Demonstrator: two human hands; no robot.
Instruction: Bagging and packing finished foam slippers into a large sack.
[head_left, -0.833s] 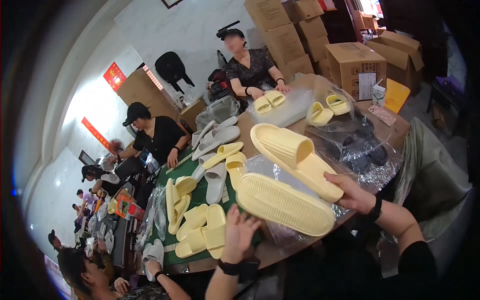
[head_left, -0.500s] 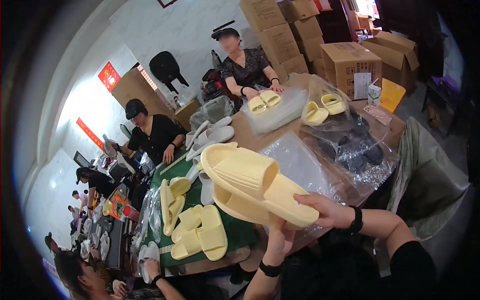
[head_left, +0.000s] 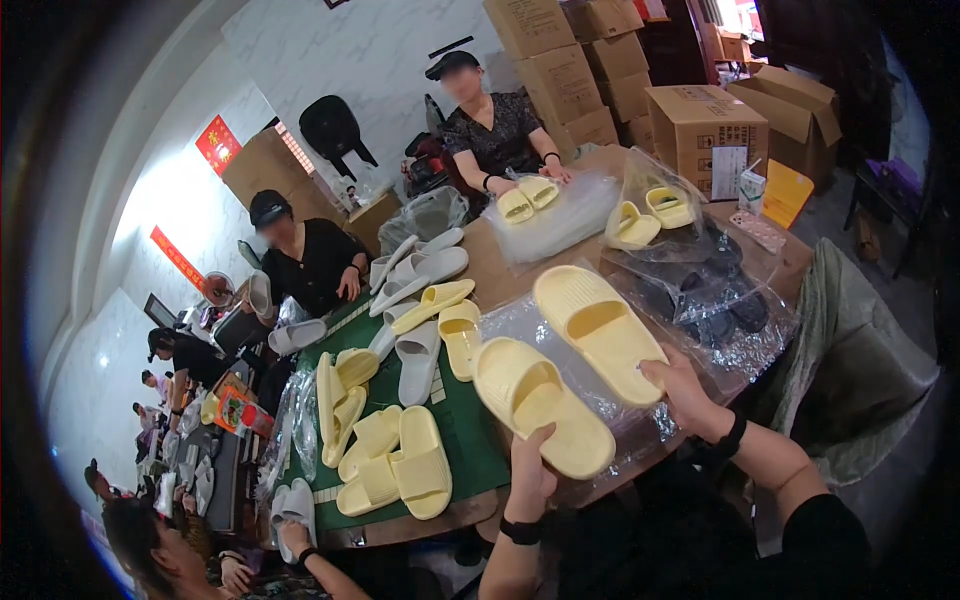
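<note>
Left hand point(head_left: 530, 475) grips a yellow slide sandal point(head_left: 548, 405), right hand point(head_left: 692, 392) a second slide point(head_left: 608, 335), right of centre, ideally by sole edges.

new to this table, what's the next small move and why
Perhaps bring the left yellow slide alongside the right yellow slide: left hand and right hand each grip one near the heel, footbeds up, toes pointing alike, yet a gap separates them.

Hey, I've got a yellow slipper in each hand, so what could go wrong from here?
Your left hand and right hand each grip a yellow slipper near its heel, so one might tip or drop. Other yellow slippers lie loose on the green mat, so pairs could perhaps get mixed up. The clear plastic nearby could slide if bumped.
</note>
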